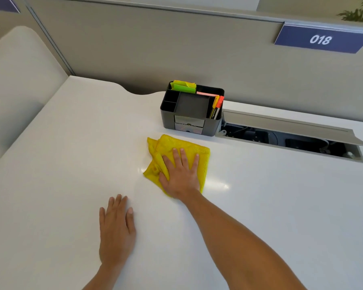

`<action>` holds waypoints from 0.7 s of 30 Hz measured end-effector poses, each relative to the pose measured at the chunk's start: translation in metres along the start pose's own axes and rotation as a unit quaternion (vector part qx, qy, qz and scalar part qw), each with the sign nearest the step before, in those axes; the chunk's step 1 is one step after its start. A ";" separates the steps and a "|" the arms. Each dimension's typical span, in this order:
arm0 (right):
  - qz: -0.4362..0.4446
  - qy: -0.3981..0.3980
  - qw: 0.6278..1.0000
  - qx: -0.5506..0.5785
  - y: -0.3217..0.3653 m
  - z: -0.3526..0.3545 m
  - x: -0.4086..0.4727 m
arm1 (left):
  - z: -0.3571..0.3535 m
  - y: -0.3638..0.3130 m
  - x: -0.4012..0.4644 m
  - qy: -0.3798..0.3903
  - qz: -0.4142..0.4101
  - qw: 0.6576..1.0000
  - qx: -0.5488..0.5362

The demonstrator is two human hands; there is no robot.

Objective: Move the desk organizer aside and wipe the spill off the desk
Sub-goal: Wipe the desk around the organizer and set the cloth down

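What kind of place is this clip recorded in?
Most likely an open-plan office workstation. A fabric partition panel backs the white desk, a numbered sign reading 018 hangs on it, and a cable hatch stands open beside the desk organizer.

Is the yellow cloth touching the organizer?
Apart. In the head view a strip of bare white desk shows between the far edge of the cloth and the front of the organizer.
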State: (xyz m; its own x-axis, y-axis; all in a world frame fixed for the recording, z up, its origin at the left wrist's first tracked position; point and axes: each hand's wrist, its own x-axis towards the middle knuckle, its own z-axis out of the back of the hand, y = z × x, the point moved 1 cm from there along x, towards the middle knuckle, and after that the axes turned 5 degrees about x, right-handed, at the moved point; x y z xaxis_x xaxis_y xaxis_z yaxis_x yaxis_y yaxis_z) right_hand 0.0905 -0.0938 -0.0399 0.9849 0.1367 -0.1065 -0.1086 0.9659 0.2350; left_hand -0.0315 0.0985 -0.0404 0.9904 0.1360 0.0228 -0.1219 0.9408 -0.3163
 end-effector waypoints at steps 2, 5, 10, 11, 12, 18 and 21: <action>0.008 -0.002 1.000 0.008 0.011 0.000 0.006 | -0.001 0.000 0.001 0.004 0.005 1.000 0.003; 0.041 0.000 0.999 0.006 0.026 -0.008 0.003 | 0.000 -0.003 0.002 0.006 0.001 1.000 0.000; 0.107 0.013 0.994 -0.002 0.011 -0.010 -0.009 | 0.003 0.000 0.000 0.019 0.003 1.000 -0.002; 0.111 0.015 0.994 -0.004 0.003 -0.009 -0.011 | 0.004 -0.001 0.000 0.019 0.003 1.000 -0.005; 0.105 0.015 0.994 -0.004 -0.007 -0.006 -0.013 | 0.004 -0.001 0.000 0.019 0.003 1.000 -0.009; -0.048 -0.016 0.999 -0.011 -0.099 0.016 -0.036 | 0.005 -0.001 -0.002 0.019 0.006 1.000 -0.017; -0.166 -0.066 0.984 0.015 -0.154 0.027 -0.057 | 0.005 -0.003 -0.002 0.014 0.005 1.000 -0.019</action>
State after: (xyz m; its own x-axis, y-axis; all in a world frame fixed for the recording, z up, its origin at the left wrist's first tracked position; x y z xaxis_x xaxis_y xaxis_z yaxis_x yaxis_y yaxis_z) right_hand 0.0547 -0.2566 -0.0443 0.9746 -0.2167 -0.0568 0.2240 0.9452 0.2374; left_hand -0.0334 0.0968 -0.0346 0.9906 0.1363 -0.0070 -0.1300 0.9266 -0.3528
